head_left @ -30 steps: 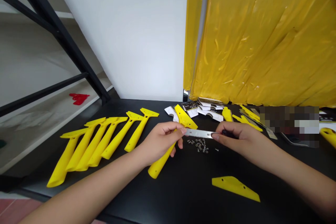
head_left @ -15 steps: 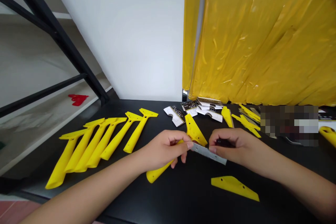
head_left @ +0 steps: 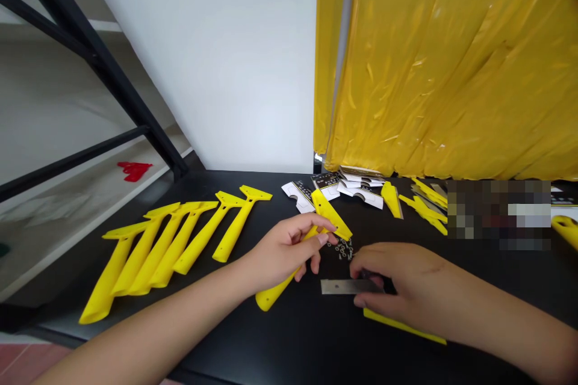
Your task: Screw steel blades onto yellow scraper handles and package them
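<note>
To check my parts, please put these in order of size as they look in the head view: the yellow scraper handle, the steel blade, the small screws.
1. Yellow plastic scraper handle, held in the left hand.
2. Steel scraper blade, partly under the right hand.
3. Small screws; they look alike, so I do not rank them.

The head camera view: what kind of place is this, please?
Probably a small assembly or packing bench: yellow scraper handles lie in a row on a black table, with a steel blade, small screws and printed cards nearby.
</note>
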Demonstrator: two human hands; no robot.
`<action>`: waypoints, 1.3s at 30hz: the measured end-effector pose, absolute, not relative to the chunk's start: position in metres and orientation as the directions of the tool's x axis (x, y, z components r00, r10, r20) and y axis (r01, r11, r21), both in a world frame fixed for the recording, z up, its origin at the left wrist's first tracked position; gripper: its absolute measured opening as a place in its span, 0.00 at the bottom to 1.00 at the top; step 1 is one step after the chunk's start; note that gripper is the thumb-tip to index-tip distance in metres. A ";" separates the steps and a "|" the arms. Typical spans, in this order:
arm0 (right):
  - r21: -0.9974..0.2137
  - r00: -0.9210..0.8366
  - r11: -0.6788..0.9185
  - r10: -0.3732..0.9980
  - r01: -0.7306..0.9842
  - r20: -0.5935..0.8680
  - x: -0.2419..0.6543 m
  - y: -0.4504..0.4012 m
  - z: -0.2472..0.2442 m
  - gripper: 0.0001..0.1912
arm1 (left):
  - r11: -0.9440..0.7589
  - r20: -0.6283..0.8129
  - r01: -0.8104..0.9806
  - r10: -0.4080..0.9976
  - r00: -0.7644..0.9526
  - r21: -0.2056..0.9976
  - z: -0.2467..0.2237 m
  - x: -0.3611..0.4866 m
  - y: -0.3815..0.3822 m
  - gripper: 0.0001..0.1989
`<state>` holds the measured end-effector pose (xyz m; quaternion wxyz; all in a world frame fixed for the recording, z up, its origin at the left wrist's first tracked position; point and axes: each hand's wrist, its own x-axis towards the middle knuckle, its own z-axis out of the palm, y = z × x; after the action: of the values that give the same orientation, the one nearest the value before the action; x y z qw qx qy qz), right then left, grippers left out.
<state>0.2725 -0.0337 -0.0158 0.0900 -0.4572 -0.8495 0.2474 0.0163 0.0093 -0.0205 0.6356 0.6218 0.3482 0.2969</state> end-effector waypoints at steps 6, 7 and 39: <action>-0.351 -0.631 0.584 0.775 0.732 -0.027 0.267 -0.041 -0.028 0.06 | 0.040 -0.069 0.064 0.815 0.575 0.997 -0.021 0.015 0.012 0.16; -0.354 -0.633 0.586 0.774 0.729 -0.023 0.266 -0.041 -0.029 0.06 | 0.038 -0.069 0.065 0.815 0.575 0.997 -0.021 0.015 0.012 0.16; 0.163 -0.754 0.804 0.436 0.572 0.491 0.278 -0.026 -0.004 0.09 | 0.197 -0.237 0.139 0.669 0.704 0.971 -0.010 0.011 0.003 0.15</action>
<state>0.2780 -0.0257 -0.0040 0.2205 -0.2728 -0.9238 -0.1533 0.0112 0.0031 -0.0096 0.6975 0.6046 0.3343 0.1900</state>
